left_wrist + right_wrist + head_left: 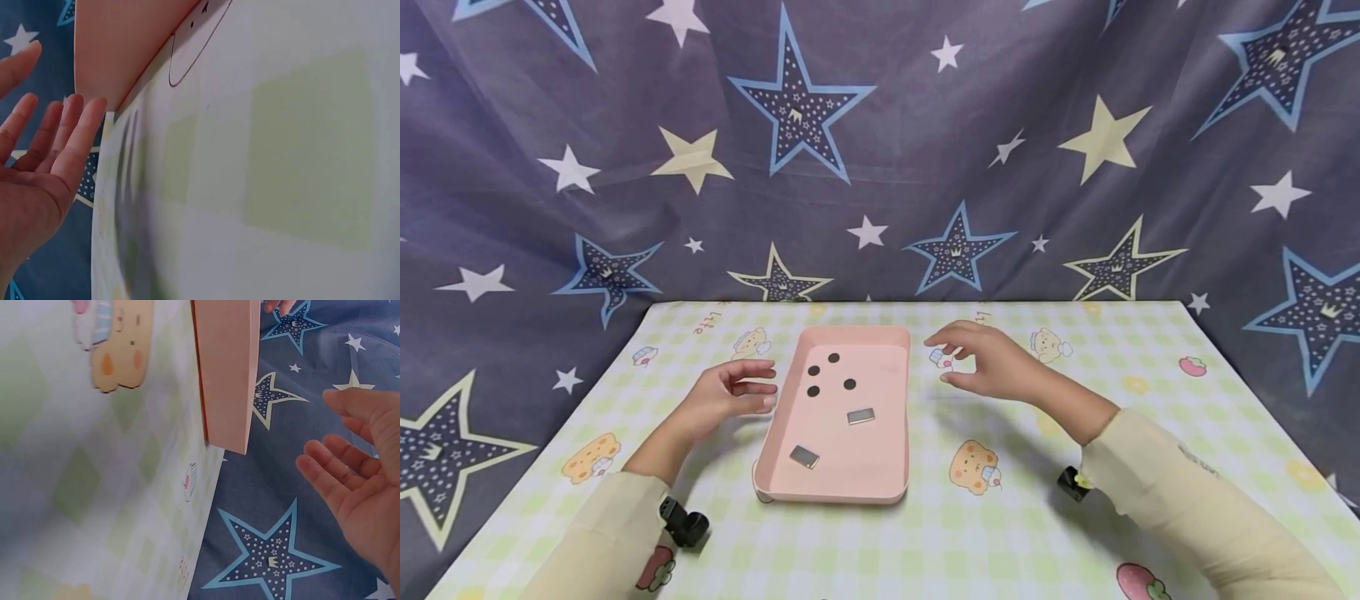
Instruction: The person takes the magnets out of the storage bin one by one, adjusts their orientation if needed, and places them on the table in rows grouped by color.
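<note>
A shallow pink tray (880,467) lies on the table in the head view, longer from front to back than across. Inside it are several small black discs (850,384) toward the back. Two small grey rectangular pieces with a metallic look lie nearer the front, one right of centre (861,416) and one at the front left (805,457). My left hand (726,400) hovers just left of the tray's left wall, fingers loosely bent and holding nothing. Right of the tray, my right hand (988,362) is held above the cloth, thumb and fingers spread apart around air.
A green-and-white checked cloth (1000,542) with cartoon prints covers the table. Behind it hangs a dark curtain (895,167) patterned with stars. Small black wrist cameras are worn at the left sleeve (683,523) and the right sleeve (1073,483).
</note>
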Demonstrator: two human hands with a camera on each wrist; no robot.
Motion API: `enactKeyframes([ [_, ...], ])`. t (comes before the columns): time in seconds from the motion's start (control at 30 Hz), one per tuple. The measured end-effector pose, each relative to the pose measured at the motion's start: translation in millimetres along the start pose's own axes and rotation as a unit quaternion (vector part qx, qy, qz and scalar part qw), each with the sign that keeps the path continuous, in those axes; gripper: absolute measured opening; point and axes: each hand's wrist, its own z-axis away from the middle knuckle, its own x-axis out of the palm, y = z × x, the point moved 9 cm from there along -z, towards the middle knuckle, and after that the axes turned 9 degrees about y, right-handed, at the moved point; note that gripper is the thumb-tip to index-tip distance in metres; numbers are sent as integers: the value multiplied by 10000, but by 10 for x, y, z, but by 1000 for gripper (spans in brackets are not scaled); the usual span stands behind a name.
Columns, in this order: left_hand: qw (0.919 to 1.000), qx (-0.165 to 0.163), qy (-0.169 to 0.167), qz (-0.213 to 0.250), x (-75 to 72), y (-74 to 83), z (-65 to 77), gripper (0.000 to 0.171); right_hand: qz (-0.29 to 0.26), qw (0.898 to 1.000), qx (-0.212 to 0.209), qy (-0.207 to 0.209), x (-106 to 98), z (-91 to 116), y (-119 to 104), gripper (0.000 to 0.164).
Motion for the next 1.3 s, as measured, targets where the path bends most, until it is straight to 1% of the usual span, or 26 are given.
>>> enactKeyframes([
  [0.1, 9996, -165, -143, 150, 22, -53, -52, 68, -69, 9997, 72, -211, 55, -66, -5, 46],
  [0.2, 9990, -263, -277, 246, 52, -94, -97, 73, -177, 9990, 150, -371, 113, -131, -18, 47],
  [0.27, 9986, -277, -353, 275, 74, -101, -114, 74, -253, 9983, 232, -477, 154, -170, -24, 49],
  [0.4, 9984, -278, -393, 289, 97, -110, -128, 75, -365, 9963, 407, -670, 239, -214, -2, 51],
  [0.57, 9979, -293, -480, 328, 108, -141, -129, 77, -417, 9948, 505, -778, 319, -265, 24, 49],
  [0.7, 9960, -327, -749, 353, 155, -171, -123, 80, -467, 9935, 566, -874, 380, -313, 38, 48],
  [0.83, 9937, -442, -1008, 230, 219, -204, -114, 85, -603, 9909, 673, -1001, 443, -362, 49, 49],
  [0.97, 9929, -589, -1021, 162, 250, -232, -113, 86, -616, 9893, 736, -1100, 493, -419, 56, 48],
  [1.2, 9920, -609, -1084, 230, 261, -259, -101, 88, -571, 9872, 786, -1266, 575, -558, 39, 46],
  [1.3, 9907, -647, -1165, 281, 260, -268, -92, 89, -630, 9837, 893, -1429, 630, -595, 37, 43],
])
